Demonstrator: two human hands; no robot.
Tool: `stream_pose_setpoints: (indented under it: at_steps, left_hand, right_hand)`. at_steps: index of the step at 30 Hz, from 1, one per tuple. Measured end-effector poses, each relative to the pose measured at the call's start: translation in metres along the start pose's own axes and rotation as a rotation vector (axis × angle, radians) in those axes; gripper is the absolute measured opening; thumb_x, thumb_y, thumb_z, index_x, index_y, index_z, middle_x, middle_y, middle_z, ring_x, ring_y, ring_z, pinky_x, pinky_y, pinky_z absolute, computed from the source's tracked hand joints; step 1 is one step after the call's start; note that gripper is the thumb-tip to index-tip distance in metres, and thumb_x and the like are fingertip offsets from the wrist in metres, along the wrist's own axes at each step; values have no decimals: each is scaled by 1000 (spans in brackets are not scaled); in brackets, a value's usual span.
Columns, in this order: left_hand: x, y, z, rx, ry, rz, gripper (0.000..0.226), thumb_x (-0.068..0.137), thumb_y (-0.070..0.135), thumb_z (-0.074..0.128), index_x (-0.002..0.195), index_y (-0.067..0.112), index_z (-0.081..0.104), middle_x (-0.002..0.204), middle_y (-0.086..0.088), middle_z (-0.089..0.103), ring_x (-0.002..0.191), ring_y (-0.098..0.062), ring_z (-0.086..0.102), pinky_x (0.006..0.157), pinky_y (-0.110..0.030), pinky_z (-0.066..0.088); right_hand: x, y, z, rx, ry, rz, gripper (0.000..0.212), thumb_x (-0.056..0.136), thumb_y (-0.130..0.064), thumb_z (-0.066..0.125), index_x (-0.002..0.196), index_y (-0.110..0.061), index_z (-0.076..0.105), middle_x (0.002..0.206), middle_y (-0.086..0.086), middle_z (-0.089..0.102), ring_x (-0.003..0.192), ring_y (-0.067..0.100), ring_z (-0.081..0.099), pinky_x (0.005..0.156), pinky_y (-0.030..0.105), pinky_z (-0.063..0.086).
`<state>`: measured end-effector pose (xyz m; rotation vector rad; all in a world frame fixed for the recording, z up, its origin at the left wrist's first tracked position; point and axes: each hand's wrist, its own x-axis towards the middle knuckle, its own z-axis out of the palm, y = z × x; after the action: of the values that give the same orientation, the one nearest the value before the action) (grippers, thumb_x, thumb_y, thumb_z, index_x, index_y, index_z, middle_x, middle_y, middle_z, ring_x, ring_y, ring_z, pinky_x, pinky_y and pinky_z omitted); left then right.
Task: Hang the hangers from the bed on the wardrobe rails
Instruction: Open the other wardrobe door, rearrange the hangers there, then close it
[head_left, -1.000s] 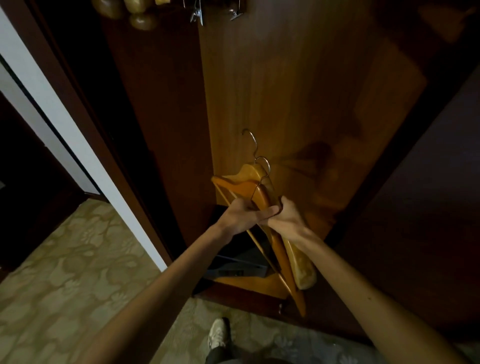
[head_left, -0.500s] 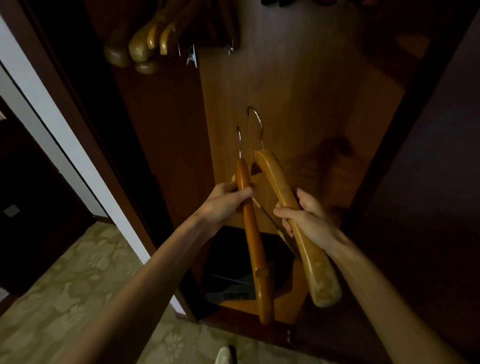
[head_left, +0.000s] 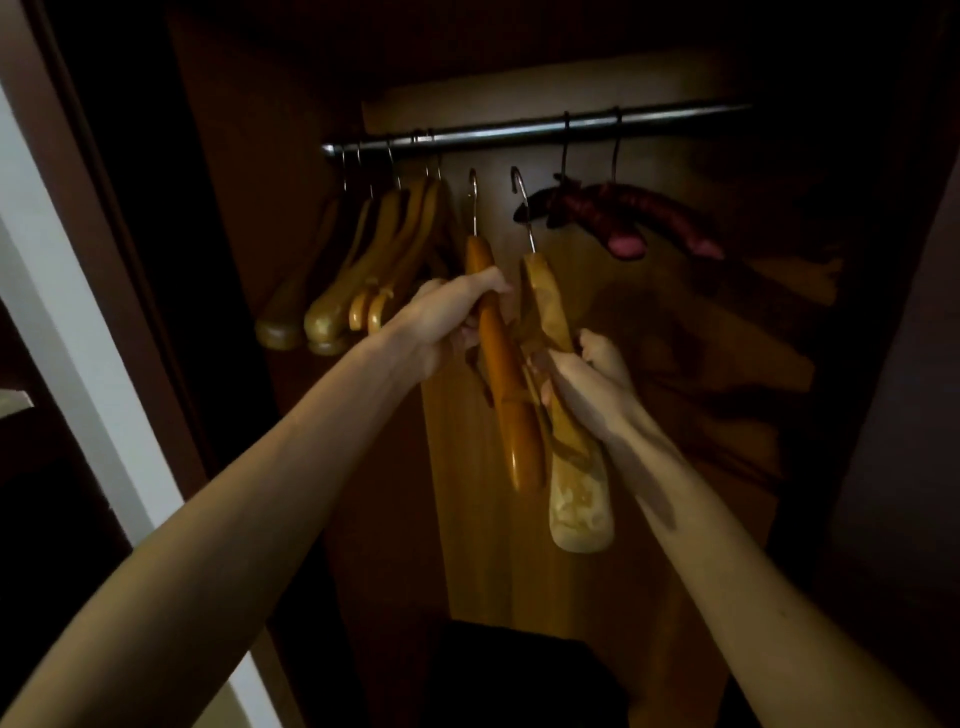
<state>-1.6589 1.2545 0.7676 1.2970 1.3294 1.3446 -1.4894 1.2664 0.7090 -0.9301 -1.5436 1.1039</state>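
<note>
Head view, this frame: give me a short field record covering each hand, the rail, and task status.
left hand: grips the orange wooden hanger, hook up, below the rail
right hand: grips the pale wooden hanger, hook up, below the rail
rail: metal wardrobe rail, a cluster of wooden hangers at its left end, two dark padded hangers to the right
free stretch: between cluster and padded hangers
task status: neither held hook on the rail yet

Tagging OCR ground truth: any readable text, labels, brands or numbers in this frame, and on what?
None readable. No print or label shows on the two wooden hangers in the hands, on the hung hangers, or on the rail. The wardrobe is dim, so small marks could go unseen.
</note>
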Motion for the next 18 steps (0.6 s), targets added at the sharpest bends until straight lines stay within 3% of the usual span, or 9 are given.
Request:
stream_pose_setpoints:
  at_steps: [2, 4, 6, 8, 11, 15, 18]
  left_hand:
    - [18, 21, -4, 45, -21, 47, 14, 86, 26, 68, 76, 18, 63, 67, 2, 58, 60, -13, 48, 66, -25, 41]
    - [37, 38, -7, 37, -25, 66, 12, 83, 28, 68, 87, 17, 65, 84, -5, 60, 68, -19, 58, 64, -25, 44]
    - [55, 51, -12, -11, -27, 84, 17, 83, 25, 67, 95, 14, 63, 86, -4, 63, 62, -14, 64, 54, -21, 51]
    - [71, 61, -16, -37, -37, 100, 9, 86, 22, 63, 91, 15, 61, 83, -3, 62, 59, -12, 64, 50, -22, 52]
    - [95, 66, -22, -61, -38, 102, 15, 83, 24, 64, 94, 15, 60, 90, -7, 63, 69, -18, 64, 63, -29, 58]
    - [121, 66, -27, -39, -22, 110, 27, 81, 26, 65, 105, 15, 61, 96, -8, 64, 83, -24, 63, 82, -39, 58]
    - [136, 64, -29, 13, -35, 103, 25, 82, 30, 64, 102, 16, 60, 93, -7, 64, 84, -24, 63, 80, -38, 56]
  right_hand:
    - [26, -17, 7, -48, 23, -38, 11, 92, -16, 65, 99, -8, 61, 65, 7, 63, 53, 16, 60, 50, 25, 48]
    - [48, -34, 14, -117, 49, -64, 19, 91, -15, 62, 106, -3, 63, 64, 6, 62, 53, 16, 60, 50, 23, 46]
    - [67, -52, 20, -143, 59, -88, 21, 90, -16, 61, 107, -5, 64, 70, 5, 62, 58, 16, 61, 51, 22, 46]
    - [84, -63, 26, -122, 54, -106, 23, 91, -20, 62, 108, -4, 64, 73, 5, 62, 60, 15, 61, 51, 23, 47]
    - [108, -73, 31, -85, 73, -119, 33, 93, -28, 63, 114, -3, 64, 83, 6, 65, 72, 17, 65, 60, 28, 50]
    - [126, -80, 33, -133, 95, -96, 34, 92, -35, 62, 114, -9, 64, 90, 6, 70, 77, 15, 67, 59, 25, 50]
    - [133, -80, 36, -192, 123, -47, 53, 83, -48, 62, 121, -12, 64, 95, 7, 72, 88, 22, 70, 74, 34, 57]
